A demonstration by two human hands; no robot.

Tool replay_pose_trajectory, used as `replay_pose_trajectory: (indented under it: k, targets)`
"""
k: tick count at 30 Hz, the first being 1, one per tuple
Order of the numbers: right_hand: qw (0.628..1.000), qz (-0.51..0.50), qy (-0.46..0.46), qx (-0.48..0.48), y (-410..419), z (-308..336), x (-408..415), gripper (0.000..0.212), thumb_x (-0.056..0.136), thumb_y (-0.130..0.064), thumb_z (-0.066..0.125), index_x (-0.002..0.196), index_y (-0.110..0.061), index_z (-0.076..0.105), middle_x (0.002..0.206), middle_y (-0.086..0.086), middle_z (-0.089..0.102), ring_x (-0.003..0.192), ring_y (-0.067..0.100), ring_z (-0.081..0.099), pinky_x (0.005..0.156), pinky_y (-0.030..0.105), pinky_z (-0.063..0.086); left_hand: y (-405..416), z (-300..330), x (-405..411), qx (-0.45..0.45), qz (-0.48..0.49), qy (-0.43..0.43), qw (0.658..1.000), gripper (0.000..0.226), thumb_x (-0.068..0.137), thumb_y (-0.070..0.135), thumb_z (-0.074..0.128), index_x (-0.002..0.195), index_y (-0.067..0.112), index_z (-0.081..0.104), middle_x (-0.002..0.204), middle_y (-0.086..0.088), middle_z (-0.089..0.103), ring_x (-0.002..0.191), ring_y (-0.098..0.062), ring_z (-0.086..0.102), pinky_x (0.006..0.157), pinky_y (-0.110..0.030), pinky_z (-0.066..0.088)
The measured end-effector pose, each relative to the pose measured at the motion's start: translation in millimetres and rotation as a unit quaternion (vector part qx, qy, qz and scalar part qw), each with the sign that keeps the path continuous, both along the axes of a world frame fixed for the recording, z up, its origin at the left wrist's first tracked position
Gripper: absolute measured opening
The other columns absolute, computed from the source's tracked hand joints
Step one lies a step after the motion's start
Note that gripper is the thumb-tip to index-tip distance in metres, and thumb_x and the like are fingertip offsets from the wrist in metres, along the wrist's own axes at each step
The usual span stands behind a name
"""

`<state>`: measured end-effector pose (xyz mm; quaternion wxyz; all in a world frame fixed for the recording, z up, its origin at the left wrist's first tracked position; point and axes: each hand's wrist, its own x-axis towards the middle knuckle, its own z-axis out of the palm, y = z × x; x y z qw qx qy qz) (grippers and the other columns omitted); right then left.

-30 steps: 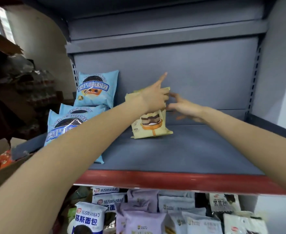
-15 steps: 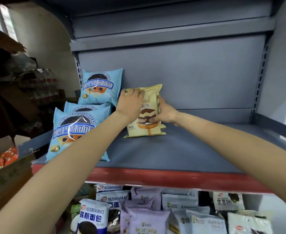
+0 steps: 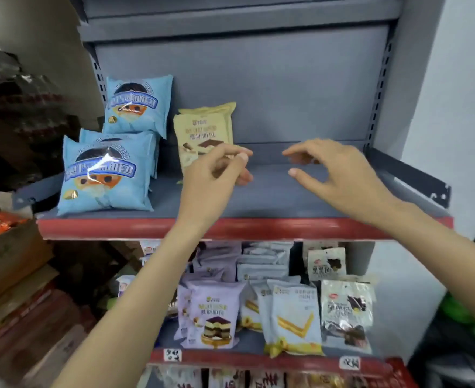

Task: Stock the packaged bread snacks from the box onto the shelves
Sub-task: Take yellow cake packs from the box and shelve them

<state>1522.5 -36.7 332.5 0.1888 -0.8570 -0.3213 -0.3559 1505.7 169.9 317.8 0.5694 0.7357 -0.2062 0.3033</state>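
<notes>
A: Our fingers are hanging loosely curled on both sides, gripping nothing; the left hand (image 3: pixel 219 175) is hovering just in front of the beige bread packs (image 3: pixel 204 130), the right hand (image 3: pixel 340 175) over the bare middle of the upper shelf (image 3: pixel 286 197).

B: And the beige packs, where are they sitting?

A: They are standing upright at the back edge of that shelf, leaning against the grey back panel (image 3: pixel 286 88), just beside the blue bread packs (image 3: pixel 106 175) that are filling the left end. We are guessing they are propped that way so the labels are facing the aisle.

B: Are we touching them?

A: We are not able to tell for certain; the left fingertips are overlapping the lower part of the front pack, but they seem apart from it.

B: So what are we judging comes next?

A: Much of the shelf to the right is lying bare, so we are probably reaching for more stock. The cardboard box (image 3: pixel 6 247) with orange packets is sitting at the far left, below the shelf's left corner. The lower shelf (image 3: pixel 258 359) is already carrying purple, white and dark packs.
</notes>
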Motion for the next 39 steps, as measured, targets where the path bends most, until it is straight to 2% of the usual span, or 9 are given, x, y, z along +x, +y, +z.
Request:
replay_pose_trajectory:
  k: [4,8,13,16,20,25,28,32,39]
  targets:
    - [0.998,-0.067,-0.014,-0.011,-29.3,-42.6,-73.9,0.016,0.089,-0.026,0.058,0.101,-0.017,0.066,0.080,-0.007,0.067,0.068,0.012,0.060,0.061,0.033,0.051,-32.6,-51.0,-47.0,-0.013,-0.074,0.055,0.996,0.017,0.095,0.015,0.051,0.088,0.018,0.067,0.057,0.012,0.058,0.058,-0.005,0.055,0.061,-0.019,0.046]
    - [0.986,-0.144,0.055,-0.061,-63.0,-95.4,-148.6,0.027,0.090,-0.033,0.048,0.095,-0.017,0.069,0.070,-0.005,0.068,0.060,0.020,0.065,0.050,0.030,0.049,-59.9,-112.1,-85.0,0.161,-0.110,0.092,0.977,0.011,0.095,0.024,0.055,0.093,0.031,0.063,0.074,0.017,0.065,0.073,0.001,0.061,0.066,-0.020,0.048]
    - [0.902,-0.253,0.310,-0.161,-123.3,-157.2,-237.5,0.031,0.090,-0.041,0.045,0.120,-0.036,0.055,0.106,-0.010,0.065,0.095,0.022,0.064,0.073,0.035,0.050,-106.7,-169.7,-128.6,0.397,-0.153,0.097,0.900,0.020,0.091,0.036,0.056,0.108,0.034,0.064,0.093,0.025,0.062,0.093,-0.002,0.060,0.078,-0.025,0.048]
    - [0.841,-0.288,0.426,-0.169,-162.4,-183.8,-290.2,0.032,0.090,-0.045,0.051,0.121,-0.038,0.052,0.122,-0.010,0.061,0.109,0.020,0.060,0.084,0.034,0.048,-144.2,-196.7,-160.4,0.448,-0.225,0.094,0.860,0.024,0.091,0.040,0.053,0.113,0.035,0.062,0.115,0.016,0.063,0.108,-0.007,0.055,0.082,-0.027,0.044]
    - [0.788,-0.323,0.510,-0.119,-217.9,-217.5,-354.4,0.031,0.091,-0.044,0.053,0.121,-0.038,0.053,0.115,-0.010,0.065,0.101,0.017,0.063,0.085,0.036,0.051,-199.9,-229.5,-209.5,0.451,-0.309,0.101,0.831,0.024,0.093,0.037,0.053,0.115,0.033,0.062,0.119,0.014,0.060,0.111,-0.005,0.050,0.082,-0.022,0.035]
    - [0.770,-0.364,0.506,-0.132,-299.2,-254.4,-416.5,0.034,0.093,-0.041,0.051,0.126,-0.031,0.052,0.122,-0.008,0.059,0.100,0.015,0.059,0.078,0.034,0.052,-290.0,-265.2,-256.9,0.461,-0.357,0.129,0.802,0.031,0.092,0.036,0.055,0.122,0.031,0.056,0.122,0.014,0.058,0.099,0.001,0.050,0.079,-0.016,0.036]
    - [0.764,-0.385,0.494,-0.154,-357.0,-270.7,-443.8,0.039,0.093,-0.039,0.053,0.131,-0.028,0.050,0.130,-0.003,0.054,0.111,0.020,0.053,0.083,0.032,0.047,-352.7,-286.1,-269.8,0.476,-0.365,0.187,0.778,0.048,0.088,0.043,0.059,0.133,0.029,0.047,0.129,0.011,0.054,0.114,-0.006,0.051,0.090,-0.025,0.040]
    - [0.787,-0.417,0.438,-0.121,-429.6,-280.7,-464.3,0.044,0.089,-0.029,0.061,0.131,-0.021,0.052,0.139,0.006,0.046,0.126,0.030,0.041,0.100,0.041,0.038,-421.3,-314.7,-277.7,0.507,-0.370,0.285,0.725,0.082,0.080,0.044,0.071,0.147,0.023,0.028,0.146,-0.001,0.039,0.132,-0.017,0.039,0.106,-0.031,0.033]
    - [0.775,-0.418,0.472,-0.045,-494.5,-307.3,-451.4,0.071,0.088,-0.033,0.062,0.146,-0.016,0.025,0.142,0.018,0.036,0.123,0.042,0.040,0.094,0.050,0.042,-469.7,-364.3,-288.3,0.551,-0.364,0.438,0.610,0.112,0.072,0.024,0.082,0.151,0.014,0.004,0.155,-0.005,0.022,0.139,-0.020,0.028,0.110,-0.029,0.029]
